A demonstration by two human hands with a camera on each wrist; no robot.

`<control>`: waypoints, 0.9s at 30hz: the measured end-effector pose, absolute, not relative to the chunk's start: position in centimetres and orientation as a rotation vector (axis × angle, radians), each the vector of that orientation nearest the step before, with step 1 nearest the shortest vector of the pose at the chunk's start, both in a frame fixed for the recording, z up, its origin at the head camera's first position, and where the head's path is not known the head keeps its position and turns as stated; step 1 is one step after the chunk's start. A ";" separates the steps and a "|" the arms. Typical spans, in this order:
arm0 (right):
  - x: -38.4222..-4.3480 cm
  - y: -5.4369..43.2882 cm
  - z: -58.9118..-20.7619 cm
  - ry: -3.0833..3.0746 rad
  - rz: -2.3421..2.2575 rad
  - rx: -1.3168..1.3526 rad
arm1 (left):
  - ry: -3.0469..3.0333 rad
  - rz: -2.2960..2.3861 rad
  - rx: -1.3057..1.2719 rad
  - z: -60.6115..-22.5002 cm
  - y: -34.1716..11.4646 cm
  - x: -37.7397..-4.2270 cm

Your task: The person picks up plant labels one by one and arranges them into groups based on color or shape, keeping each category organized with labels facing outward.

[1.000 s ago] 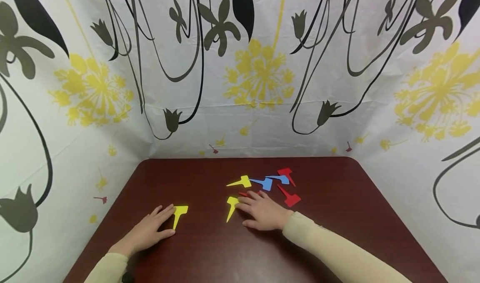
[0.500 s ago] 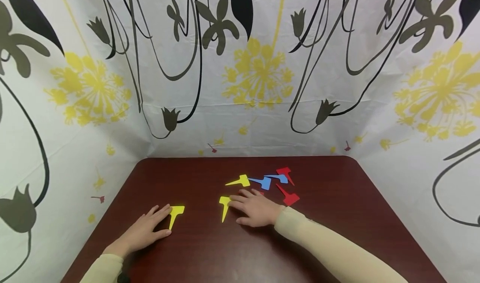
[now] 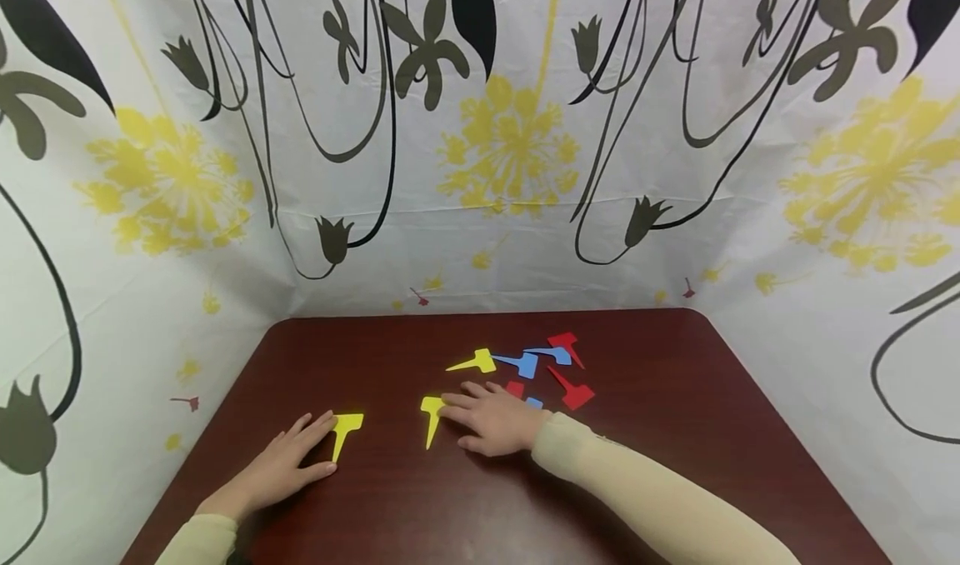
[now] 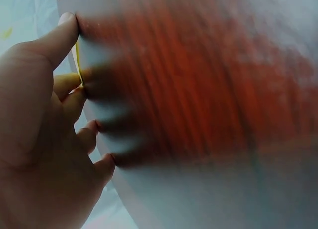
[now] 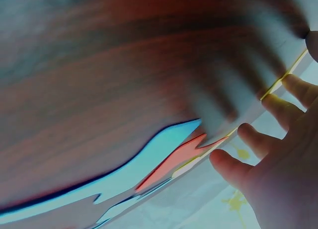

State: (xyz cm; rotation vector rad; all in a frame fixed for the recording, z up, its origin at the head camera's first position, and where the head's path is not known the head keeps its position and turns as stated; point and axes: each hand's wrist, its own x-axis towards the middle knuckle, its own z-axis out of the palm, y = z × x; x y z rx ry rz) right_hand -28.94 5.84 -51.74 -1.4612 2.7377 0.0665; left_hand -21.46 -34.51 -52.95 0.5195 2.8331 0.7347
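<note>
Yellow tag (image 3: 430, 415) lies flat on the surface (image 3: 405, 515) by the right grip (image 3: 491, 422), whose extended fingers touch without clasping it; the left grip (image 3: 273, 467), fingers spread, touches another yellow tag (image 3: 346, 427). Both look light, thin, bendy, probably best pinched at the broad head.

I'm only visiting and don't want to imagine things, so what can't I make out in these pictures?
Head view: the right hand hides most of one blue tag and part of a red tag.
Head view: the left hand overlaps a corner of the yellow tag.
Left wrist view: that tag is nearly edge-on, its face unseen.
Right wrist view: the nearest blue tag is cut off by the left edge.
</note>
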 end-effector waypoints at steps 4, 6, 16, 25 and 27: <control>-28.8 4.8 -51.7 2.713 0.087 -1.467 | 2.828 0.751 0.509 -52.9 -35.0 -21.3; -28.7 4.4 -51.7 2.706 0.097 -1.468 | 2.821 0.764 0.508 -52.8 -35.2 -21.3; -28.5 2.7 -51.0 2.689 0.152 -1.518 | 2.754 0.804 0.530 -52.8 -35.5 -21.7; -28.8 0.9 -51.1 2.660 0.155 -1.562 | 2.757 0.846 0.588 -52.8 -35.6 -21.7; -28.8 0.4 -51.3 2.652 0.156 -1.566 | 2.746 0.870 0.569 -53.0 -35.6 -21.5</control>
